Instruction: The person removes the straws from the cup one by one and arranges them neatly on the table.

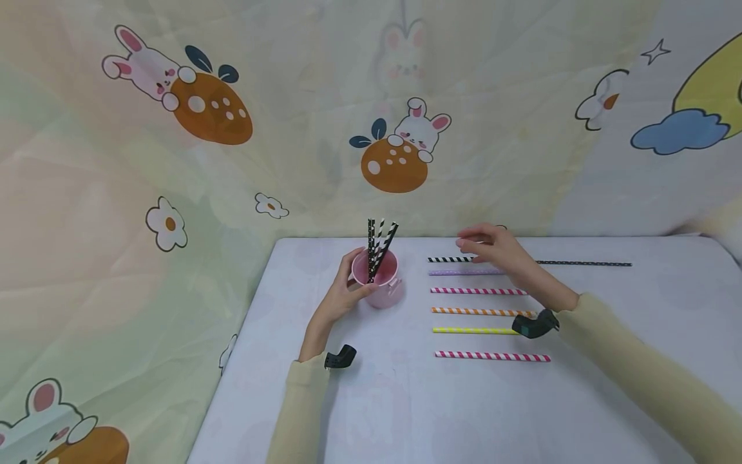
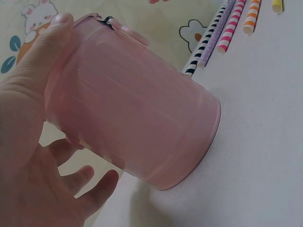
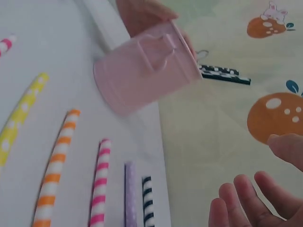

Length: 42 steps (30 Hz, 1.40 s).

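A pink cup (image 3: 144,64) stands near the edge of the tabletop (image 3: 42,56), with black-and-white straws (image 3: 222,74) sticking out of it. Yellow (image 3: 19,118), orange (image 3: 56,165), pink (image 3: 99,184), purple (image 3: 129,198) and black striped (image 3: 147,201) straws lie side by side. The right hand (image 3: 258,198) has its fingers (image 3: 246,189) loosely spread and holds nothing.

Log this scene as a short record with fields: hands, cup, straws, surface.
left hand: grips the pink cup, tilted on the table
right hand: open, fingers over the black-and-white straw; contact unclear
cup contents: black-and-white straws
straws in row: black-and-white, purple, pink, orange, yellow, pink
extra: dark straw farther right
surface: white table
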Each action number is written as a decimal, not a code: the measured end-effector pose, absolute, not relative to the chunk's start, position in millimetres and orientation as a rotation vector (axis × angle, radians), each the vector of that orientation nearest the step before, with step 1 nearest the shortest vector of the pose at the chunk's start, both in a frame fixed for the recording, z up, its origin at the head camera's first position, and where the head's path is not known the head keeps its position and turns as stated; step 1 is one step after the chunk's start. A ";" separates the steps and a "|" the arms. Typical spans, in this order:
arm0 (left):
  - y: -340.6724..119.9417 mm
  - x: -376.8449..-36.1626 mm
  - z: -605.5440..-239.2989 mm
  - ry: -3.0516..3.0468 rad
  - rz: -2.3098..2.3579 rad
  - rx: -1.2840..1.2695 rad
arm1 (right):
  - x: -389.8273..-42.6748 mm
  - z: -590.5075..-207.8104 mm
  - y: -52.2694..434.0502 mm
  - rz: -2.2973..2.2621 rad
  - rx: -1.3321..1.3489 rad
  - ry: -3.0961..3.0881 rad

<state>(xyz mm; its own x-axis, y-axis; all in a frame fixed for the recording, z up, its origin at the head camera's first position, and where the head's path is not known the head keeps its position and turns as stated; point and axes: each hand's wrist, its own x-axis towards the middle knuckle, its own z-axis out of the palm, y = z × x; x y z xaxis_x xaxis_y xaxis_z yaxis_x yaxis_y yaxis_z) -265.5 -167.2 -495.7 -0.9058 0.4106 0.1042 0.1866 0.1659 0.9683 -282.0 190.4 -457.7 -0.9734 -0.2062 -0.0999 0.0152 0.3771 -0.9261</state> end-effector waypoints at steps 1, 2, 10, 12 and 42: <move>-167.0 -264.4 -493.5 2.250 1.831 0.586 | -282.7 -457.8 186.2 -1.661 -0.169 2.414; -167.0 -264.4 -493.5 2.250 1.830 0.586 | -283.7 -458.1 181.9 -1.671 -0.173 2.396; -169.7 -272.7 -511.1 2.270 1.820 0.578 | -289.9 -462.8 140.7 -1.725 -0.130 2.338; -171.5 -276.6 -519.6 2.278 1.826 0.595 | -291.0 -464.3 130.3 -1.739 -0.148 2.330; -166.0 -262.9 -491.9 2.280 1.805 0.590 | -301.8 -474.0 56.3 -1.859 -0.236 2.311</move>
